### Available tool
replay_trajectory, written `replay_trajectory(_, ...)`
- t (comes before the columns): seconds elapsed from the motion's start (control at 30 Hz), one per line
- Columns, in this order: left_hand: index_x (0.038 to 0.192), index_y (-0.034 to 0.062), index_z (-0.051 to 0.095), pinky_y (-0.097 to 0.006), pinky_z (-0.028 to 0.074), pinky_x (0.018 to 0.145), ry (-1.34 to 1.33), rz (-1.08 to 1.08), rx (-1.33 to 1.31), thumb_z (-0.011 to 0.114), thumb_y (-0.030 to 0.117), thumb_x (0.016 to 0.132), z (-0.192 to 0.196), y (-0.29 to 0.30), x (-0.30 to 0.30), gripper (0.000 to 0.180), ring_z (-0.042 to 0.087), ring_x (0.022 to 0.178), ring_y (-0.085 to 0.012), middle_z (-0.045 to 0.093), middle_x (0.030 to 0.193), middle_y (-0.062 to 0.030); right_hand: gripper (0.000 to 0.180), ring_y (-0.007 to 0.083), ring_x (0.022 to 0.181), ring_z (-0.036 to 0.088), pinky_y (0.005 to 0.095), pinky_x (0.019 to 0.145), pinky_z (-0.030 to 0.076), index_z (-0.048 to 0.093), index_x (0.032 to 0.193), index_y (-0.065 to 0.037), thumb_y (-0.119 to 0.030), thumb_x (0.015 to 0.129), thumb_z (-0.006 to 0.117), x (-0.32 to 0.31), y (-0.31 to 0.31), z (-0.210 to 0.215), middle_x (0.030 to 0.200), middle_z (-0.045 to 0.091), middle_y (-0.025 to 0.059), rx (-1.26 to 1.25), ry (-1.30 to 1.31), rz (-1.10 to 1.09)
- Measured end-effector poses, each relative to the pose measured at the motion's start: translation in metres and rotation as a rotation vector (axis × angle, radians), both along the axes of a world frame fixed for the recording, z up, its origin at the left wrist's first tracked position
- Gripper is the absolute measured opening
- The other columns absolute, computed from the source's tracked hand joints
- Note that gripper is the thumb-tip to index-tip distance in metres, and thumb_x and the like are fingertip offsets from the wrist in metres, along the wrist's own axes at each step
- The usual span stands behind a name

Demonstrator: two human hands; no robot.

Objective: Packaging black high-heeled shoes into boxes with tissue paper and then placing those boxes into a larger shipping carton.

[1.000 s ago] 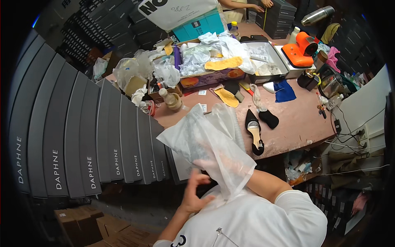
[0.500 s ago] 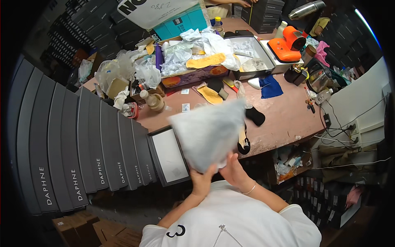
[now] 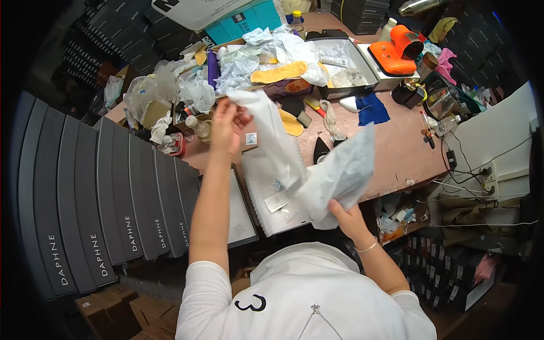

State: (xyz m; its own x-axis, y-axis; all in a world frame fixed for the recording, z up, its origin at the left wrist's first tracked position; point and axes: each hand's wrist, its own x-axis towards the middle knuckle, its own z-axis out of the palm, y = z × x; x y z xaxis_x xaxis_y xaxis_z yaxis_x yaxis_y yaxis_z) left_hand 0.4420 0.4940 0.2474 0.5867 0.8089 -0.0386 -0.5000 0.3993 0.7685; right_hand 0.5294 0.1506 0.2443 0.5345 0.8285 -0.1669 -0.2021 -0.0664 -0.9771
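Observation:
My left hand [image 3: 229, 127] is raised at the far end of a box with a white lining [image 3: 260, 207], its fingers closed on a corner of thin white tissue paper [image 3: 263, 116]. The sheet hangs down over the box. In my right hand [image 3: 351, 221] is a bundle wrapped in white paper [image 3: 340, 178], thumb on top; something dark shows through, its kind hidden. Small white cards [image 3: 277, 202] lie on the lining. A second white-lined panel with a dark rim [image 3: 241, 215] sits to the left, partly behind my left forearm. Beyond the bundle, a black pointed shoe toe [image 3: 321, 150] shows.
Dark shoeboxes [image 3: 113, 192] stand in a row on the left. Crumpled paper and plastic [image 3: 243, 65] heap at the back. Yellow insoles [image 3: 292, 122], a blue cloth [image 3: 373, 109] and an orange device [image 3: 394, 59] are on the table. Cables [image 3: 476, 181] hang at the right.
My hands have moved apart: the left went far and left, drawing out the tissue paper; the right shifted right with the bundle. The white-lined box and cards now show beneath.

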Motion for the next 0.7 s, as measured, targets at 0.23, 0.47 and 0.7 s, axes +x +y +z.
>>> replay_trajectory(0.23, 0.088, -0.0019, 0.057, -0.022, 0.039, 0.067, 0.614, -0.065, 0.927, 0.048, 0.014, 0.09, 0.141, -0.054, -0.043, 0.018, 0.047, 0.072, -0.0084, 0.056, 0.08, -0.0024, 0.048, 0.04, 0.102, 0.054, 0.0446, 0.088, 0.046, 0.056, 0.109, 0.006, -0.034, 0.084, 0.066, -0.06, 0.099, -0.157, 0.112, 0.055, 0.0265, -0.559, -0.866, 0.66)
replay_trajectory(0.47, 0.071, -0.0038, 0.051, -0.032, 0.041, 0.061, 1.027, 0.18, 0.986, 0.069, 0.015, 0.081, 0.033, -0.091, -0.099, 0.028, 0.049, 0.063, -0.0217, 0.05, 0.068, -0.0102, 0.058, 0.0399, 0.106, 0.053, 0.0455, 0.09, 0.042, 0.054, 0.115, -0.002, -0.03, 0.071, 0.077, 0.016, 0.015, -0.037, 0.12, 0.053, 0.0213, -0.117, -0.997, 0.093)
replay_trajectory(0.7, 0.064, -0.0006, 0.05, -0.037, 0.04, 0.058, 1.066, 0.159, 0.981, 0.076, 0.019, 0.075, -0.013, -0.124, -0.077, 0.034, 0.049, 0.06, -0.0272, 0.05, 0.066, -0.0115, 0.072, 0.0389, 0.115, 0.052, 0.0406, 0.098, 0.042, 0.049, 0.128, 0.0, -0.026, 0.069, 0.08, 0.058, -0.02, -0.126, 0.127, 0.049, 0.0284, -0.352, -0.609, 0.121)
